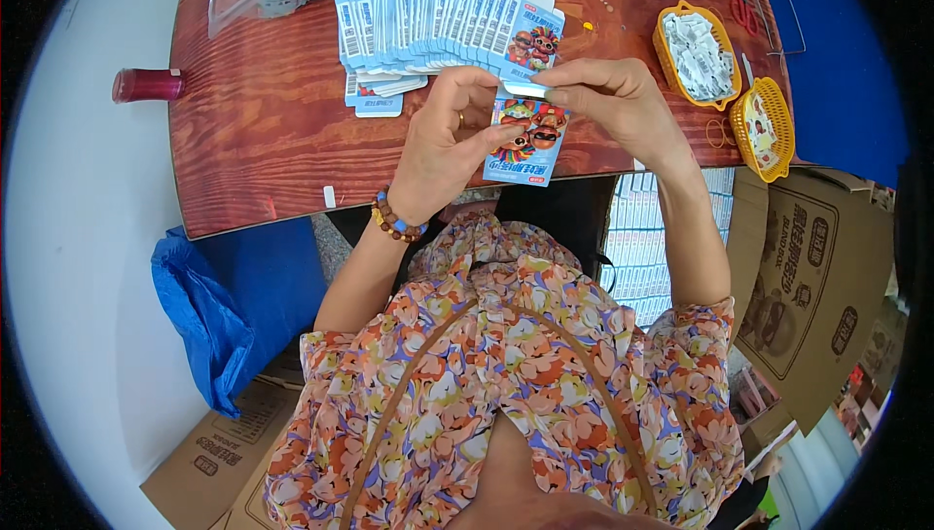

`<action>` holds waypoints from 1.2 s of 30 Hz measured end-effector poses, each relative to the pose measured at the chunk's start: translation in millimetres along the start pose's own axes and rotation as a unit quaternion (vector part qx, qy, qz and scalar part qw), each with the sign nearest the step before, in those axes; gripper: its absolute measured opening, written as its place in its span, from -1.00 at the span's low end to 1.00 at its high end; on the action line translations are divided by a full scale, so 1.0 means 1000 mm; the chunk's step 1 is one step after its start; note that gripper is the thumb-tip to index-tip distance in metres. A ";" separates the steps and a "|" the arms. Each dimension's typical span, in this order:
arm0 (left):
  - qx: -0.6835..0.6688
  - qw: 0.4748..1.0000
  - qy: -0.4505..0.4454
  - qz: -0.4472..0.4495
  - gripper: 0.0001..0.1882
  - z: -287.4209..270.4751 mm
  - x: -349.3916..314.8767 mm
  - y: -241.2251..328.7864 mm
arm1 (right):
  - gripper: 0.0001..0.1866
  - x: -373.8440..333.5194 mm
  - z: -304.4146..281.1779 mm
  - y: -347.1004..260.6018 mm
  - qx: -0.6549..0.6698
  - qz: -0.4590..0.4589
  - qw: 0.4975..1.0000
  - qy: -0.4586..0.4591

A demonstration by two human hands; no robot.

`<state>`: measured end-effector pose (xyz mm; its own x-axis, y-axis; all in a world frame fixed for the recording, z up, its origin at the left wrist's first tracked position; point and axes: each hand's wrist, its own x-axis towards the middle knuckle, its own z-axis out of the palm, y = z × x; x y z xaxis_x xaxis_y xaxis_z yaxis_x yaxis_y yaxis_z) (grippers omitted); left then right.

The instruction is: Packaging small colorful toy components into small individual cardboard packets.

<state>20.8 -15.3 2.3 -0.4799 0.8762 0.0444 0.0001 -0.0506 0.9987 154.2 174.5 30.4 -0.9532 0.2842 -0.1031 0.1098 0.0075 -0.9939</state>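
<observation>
A small light-blue printed box (526, 141) with cartoon figures is held over the table's near edge. My left hand (443, 136) grips it from the left, thumb across its front. At its top end, the fingers of my right hand (613, 107) pinch a white flap (525, 90). Whether anything is inside the box cannot be seen. Just beyond my hands, a fanned row of similar flat blue boxes (428, 19) lies on the reddish wooden table (253, 141). A few more blue boxes (379, 104) lie beneath the row's left part.
A yellow basket (725, 100) of small white packets and another yellow basket (775, 170) with printed cards stand at the right. Red-handled scissors (744, 9) lie behind them. A clear bin (229, 4) is at the back left, a dark red jar (148, 85) at the left edge. Cardboard boxes (808, 277) stand lower right.
</observation>
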 end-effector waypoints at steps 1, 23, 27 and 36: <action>0.000 1.000 0.004 -0.002 -0.53 0.001 0.000 0.000 | -0.77 0.000 0.000 0.000 -0.023 -0.003 1.000 0.007; -0.062 0.997 0.019 -0.045 -0.59 0.014 -0.005 -0.007 | -0.64 -0.034 0.025 0.026 -0.127 -0.095 0.980 0.116; -0.077 0.995 0.011 -0.055 -0.62 0.020 -0.006 -0.007 | -0.66 -0.037 0.019 0.035 -0.150 -0.149 0.972 0.104; 0.042 0.999 -0.004 0.004 -0.65 0.030 -0.009 -0.015 | -0.78 -0.044 0.006 0.039 -0.095 -0.144 0.980 0.099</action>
<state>51.3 -8.5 -11.9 -0.4728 0.8796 0.0522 0.0777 -0.0174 0.9968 198.3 156.6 -4.2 -0.8816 0.4237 0.2078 -0.0864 0.2880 -0.9537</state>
